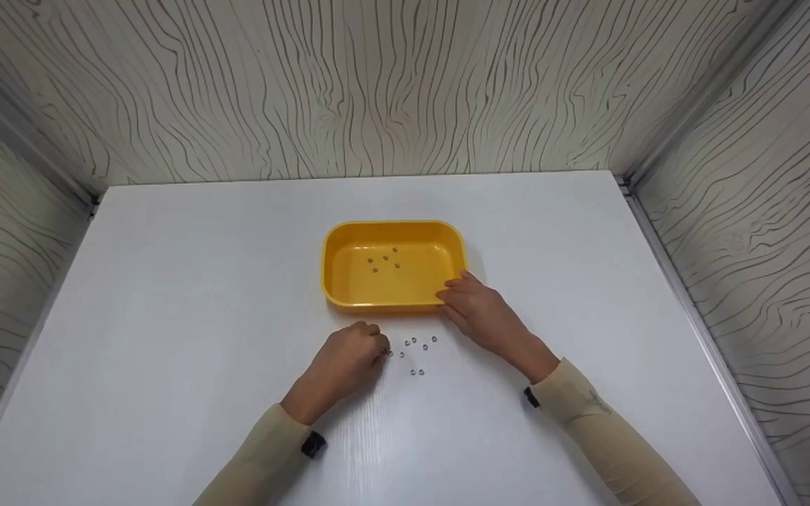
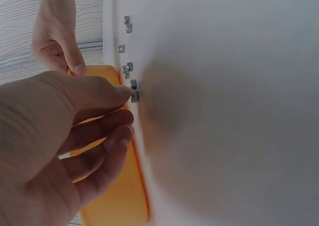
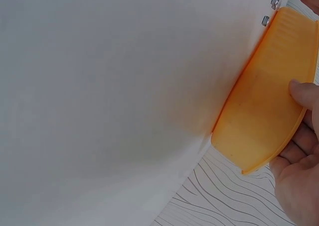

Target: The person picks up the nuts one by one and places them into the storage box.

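Note:
My left hand (image 1: 350,355) is low over the table, in front of the tray. In the left wrist view its fingers curve loosely, with a gap between thumb and forefinger. The thumb tip is right at a small silver nut (image 2: 134,96), and another nut (image 2: 133,84) is close beside it. My right hand (image 1: 479,313) grips the near right corner of a yellow plastic tray (image 1: 384,308), thumb (image 3: 302,92) on the outer wall and fingers over the rim. Several nuts lie scattered in the tray, including one nut (image 1: 397,266) near its middle.
More loose nuts, such as one nut (image 1: 434,339), lie on the white table (image 1: 201,281) between my hands, near the tray's front wall. Wood-grain panels (image 1: 363,84) stand behind the table and along both sides.

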### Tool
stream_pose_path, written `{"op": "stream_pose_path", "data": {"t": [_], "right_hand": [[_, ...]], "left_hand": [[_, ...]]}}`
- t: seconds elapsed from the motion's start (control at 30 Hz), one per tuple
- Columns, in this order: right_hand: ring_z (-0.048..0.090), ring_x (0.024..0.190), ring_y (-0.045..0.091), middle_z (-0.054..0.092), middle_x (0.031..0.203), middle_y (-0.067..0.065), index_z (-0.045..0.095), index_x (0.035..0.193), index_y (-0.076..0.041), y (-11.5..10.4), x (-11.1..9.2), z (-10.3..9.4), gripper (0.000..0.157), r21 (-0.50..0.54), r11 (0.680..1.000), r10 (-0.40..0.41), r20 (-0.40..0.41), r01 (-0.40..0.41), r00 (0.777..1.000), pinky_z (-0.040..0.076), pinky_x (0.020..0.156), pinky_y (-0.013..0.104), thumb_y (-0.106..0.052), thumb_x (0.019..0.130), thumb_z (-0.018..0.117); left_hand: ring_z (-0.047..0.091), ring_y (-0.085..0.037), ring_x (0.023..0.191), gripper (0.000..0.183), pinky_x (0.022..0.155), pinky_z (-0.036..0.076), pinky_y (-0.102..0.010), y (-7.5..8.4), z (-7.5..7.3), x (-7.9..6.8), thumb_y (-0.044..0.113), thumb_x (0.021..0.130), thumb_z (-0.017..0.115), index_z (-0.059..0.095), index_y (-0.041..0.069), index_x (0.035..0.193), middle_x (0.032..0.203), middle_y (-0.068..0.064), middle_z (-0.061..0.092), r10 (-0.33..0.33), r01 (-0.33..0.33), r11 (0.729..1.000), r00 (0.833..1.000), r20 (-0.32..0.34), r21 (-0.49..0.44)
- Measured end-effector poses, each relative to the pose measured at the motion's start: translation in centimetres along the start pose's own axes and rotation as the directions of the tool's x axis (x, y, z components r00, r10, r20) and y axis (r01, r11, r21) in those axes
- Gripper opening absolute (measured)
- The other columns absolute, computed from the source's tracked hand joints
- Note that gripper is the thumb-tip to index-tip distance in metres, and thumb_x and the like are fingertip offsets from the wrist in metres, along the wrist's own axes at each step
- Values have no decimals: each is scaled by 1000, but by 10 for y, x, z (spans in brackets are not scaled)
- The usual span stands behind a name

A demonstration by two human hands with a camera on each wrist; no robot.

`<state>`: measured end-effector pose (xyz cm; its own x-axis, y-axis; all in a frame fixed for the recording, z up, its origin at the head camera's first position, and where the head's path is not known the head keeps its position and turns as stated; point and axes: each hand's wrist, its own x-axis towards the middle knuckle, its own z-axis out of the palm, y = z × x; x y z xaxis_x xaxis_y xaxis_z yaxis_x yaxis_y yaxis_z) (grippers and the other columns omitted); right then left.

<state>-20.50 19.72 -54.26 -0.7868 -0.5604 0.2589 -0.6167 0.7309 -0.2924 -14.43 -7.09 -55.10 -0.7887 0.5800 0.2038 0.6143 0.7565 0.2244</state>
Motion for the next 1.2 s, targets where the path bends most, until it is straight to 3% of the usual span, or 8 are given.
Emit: {"op": "stream_pose_path", "data": {"t": [0.3, 0.77, 1.03, 1.2], "right_hand": [[72, 121, 24, 80, 119, 7, 77, 120, -7, 0, -1, 1, 23, -40, 999, -25, -16, 24, 1000, 42, 123, 45, -17, 100, 72], [72, 120, 24, 80, 118, 6, 77, 120, -8, -1, -1, 2, 23, -39, 999, -30, -33, 28, 999, 43, 122, 45, -19, 101, 72], [71, 122, 24, 79, 120, 7, 77, 121, -7, -1, -2, 1, 24, -18, 999, -28, -30, 28, 999, 43, 122, 46, -20, 100, 72], [72, 120, 24, 79, 119, 7, 77, 121, -7, 0, -1, 1, 25, -11, 1000, -20, -26, 19, 999, 43, 122, 46, -19, 99, 73]], "left_hand": [[65, -18, 79, 12, 75, 60, -29, 5, 1, 1, 2, 93, 73, 82, 9, 95, 85, -1, 75, 4, -5, 999, 1000, 28, 47], [66, -18, 80, 13, 75, 60, -30, 1, 5, 3, 0, 93, 72, 82, 8, 94, 85, -2, 76, -11, 10, 1000, 999, 37, 22], [61, -17, 75, 14, 70, 58, -28, 5, 2, 7, 2, 93, 72, 83, 9, 94, 80, -3, 71, -10, 6, 998, 998, 69, 59], [59, -16, 73, 19, 69, 58, -27, 7, 2, 6, -5, 88, 75, 84, 12, 90, 76, -2, 71, 10, -18, 991, 998, 59, 129]]}}
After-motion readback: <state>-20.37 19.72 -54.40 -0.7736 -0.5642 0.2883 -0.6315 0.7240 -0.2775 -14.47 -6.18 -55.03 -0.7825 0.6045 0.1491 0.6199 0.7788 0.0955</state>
